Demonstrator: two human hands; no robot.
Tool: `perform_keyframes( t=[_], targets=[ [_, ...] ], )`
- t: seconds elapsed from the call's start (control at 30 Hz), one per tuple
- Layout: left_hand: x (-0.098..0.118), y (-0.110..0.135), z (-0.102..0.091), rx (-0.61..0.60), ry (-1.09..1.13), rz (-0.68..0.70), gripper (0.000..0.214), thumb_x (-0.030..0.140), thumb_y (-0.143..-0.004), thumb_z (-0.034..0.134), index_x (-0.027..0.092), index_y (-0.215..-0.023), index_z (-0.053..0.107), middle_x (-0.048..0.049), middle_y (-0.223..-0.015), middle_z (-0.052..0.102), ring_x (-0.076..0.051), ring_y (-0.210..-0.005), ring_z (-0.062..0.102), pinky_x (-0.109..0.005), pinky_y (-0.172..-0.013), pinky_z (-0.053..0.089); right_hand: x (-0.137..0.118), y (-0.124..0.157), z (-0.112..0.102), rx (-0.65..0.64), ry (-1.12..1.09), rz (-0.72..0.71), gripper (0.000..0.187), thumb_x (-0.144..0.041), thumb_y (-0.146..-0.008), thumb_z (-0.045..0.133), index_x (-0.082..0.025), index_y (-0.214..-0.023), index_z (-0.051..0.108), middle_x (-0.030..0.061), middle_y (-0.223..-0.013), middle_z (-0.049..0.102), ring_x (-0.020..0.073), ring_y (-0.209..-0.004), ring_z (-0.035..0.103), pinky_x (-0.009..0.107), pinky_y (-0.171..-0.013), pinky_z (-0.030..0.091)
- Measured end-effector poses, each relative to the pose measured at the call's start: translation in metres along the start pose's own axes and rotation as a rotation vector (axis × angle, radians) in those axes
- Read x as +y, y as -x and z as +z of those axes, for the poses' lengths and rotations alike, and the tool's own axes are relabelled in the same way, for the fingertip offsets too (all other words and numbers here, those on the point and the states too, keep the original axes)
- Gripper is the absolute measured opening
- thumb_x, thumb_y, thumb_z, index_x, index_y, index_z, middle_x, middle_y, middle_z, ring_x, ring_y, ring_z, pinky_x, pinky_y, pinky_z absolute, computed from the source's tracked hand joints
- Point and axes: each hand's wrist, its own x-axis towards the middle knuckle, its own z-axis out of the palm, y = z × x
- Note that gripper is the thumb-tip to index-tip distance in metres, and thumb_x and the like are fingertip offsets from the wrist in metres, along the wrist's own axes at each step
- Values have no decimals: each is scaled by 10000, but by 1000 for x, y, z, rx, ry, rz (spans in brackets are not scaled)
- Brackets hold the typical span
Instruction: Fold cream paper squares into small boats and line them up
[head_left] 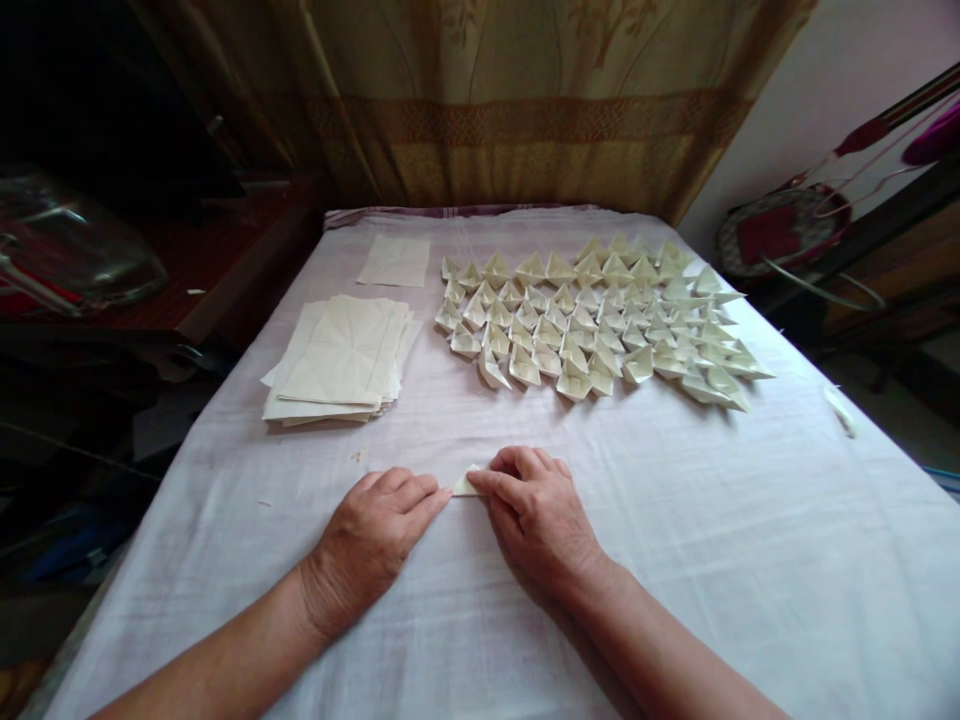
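Note:
A small piece of folded paper (465,487) lies on the cloth-covered table in front of me, its peak pointing away. My left hand (382,520) has its fingers closed together, with the thumb and fingertips at the paper's left corner. On the other side my right hand (536,505) presses the paper's right part with curled fingers, which hide that end. Beyond my hands, a stack of creased paper sheets (337,350) sits to the left. Rows of folded paper boats (574,320) stand to the right.
A single square sheet (395,262) lies behind the stack. A white scrap (840,410) rests near the table's right edge. At left, a glass jar (82,245) is on a dark red desk (217,255). A patterned curtain (487,110) hangs behind the table.

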Motion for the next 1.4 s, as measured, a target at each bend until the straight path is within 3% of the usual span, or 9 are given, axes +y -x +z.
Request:
perform_keyframes(
  t=[0.17, 0.3, 0.4, 0.57, 0.87, 1.03, 1.17, 1.3, 1.4],
  targets=[
    [1, -3, 1, 56, 10, 6, 328, 87, -968, 418, 177, -1172, 659, -66, -1057, 717, -200, -911, 622, -338, -776, 479, -1, 0, -1, -1, -24, 0, 237, -147, -878, 641, -300, -1023, 750, 29, -921, 639, 191, -878, 559, 343, -777, 362],
    [0, -7, -1, -4, -8, 75, 341, 82, -935, 481, 174, -1223, 639, -67, -1134, 711, -202, -993, 621, -339, -825, 492, -2, -2, -2, 11, -37, -2, 165, -238, -893, 662, -306, -1006, 761, 28, -894, 639, 186, -856, 566, 341, -778, 369],
    [-1, -10, -1, -56, -59, 144, 328, 88, -926, 494, 152, -1213, 641, -82, -1145, 710, -215, -1049, 609, -343, -830, 511, -5, -5, 0, 25, -22, 59, 110, -255, -857, 705, -310, -920, 777, 19, -858, 649, 188, -841, 581, 338, -769, 368],
    [-2, -11, 4, -32, -90, 224, 321, 67, -929, 440, 125, -1156, 659, -105, -1169, 709, -229, -1093, 608, -347, -837, 520, -11, -10, 4, 38, -9, 160, 141, -174, -782, 721, -285, -859, 764, 21, -872, 668, 200, -844, 598, 335, -747, 354],
    [4, -16, 0, -50, -80, 183, 299, 49, -929, 451, 145, -1160, 615, -93, -1169, 701, -211, -1026, 638, -359, -909, 489, 11, -2, 2, 27, -163, 61, 197, -83, -814, 643, -233, -886, 749, 24, -915, 681, 177, -870, 621, 308, -805, 427],
    [3, -18, -1, -66, -81, 177, 324, 72, -931, 482, 160, -1224, 588, -75, -1170, 697, -213, -1001, 636, -358, -893, 483, 8, 0, 0, 59, -102, 149, 107, -120, -787, 702, -217, -815, 735, 36, -897, 673, 197, -874, 614, 328, -821, 433],
    [1, -23, -3, -109, -68, 175, 303, 105, -910, 549, 175, -1197, 616, -74, -1139, 701, -227, -987, 629, -371, -867, 474, 5, -9, -7, -29, -101, 229, 129, -89, -757, 700, -202, -808, 736, 39, -883, 682, 196, -863, 625, 314, -807, 444],
    [-2, -34, -7, -174, 40, 135, 230, 162, -906, 595, 227, -1115, 664, -39, -1057, 715, -217, -958, 623, -356, -843, 453, 10, -15, -15, -118, -138, 240, 149, -74, -753, 680, -200, -806, 738, 28, -855, 683, 172, -816, 623, 275, -763, 450],
    [-5, -42, -7, -201, 167, 53, 164, 187, -914, 599, 252, -1028, 697, -15, -1004, 717, -200, -938, 621, -337, -838, 438, 12, -13, -14, -92, -116, 195, 137, -83, -768, 662, -199, -775, 735, 37, -871, 682, 173, -809, 618, 283, -767, 445]
  ],
)
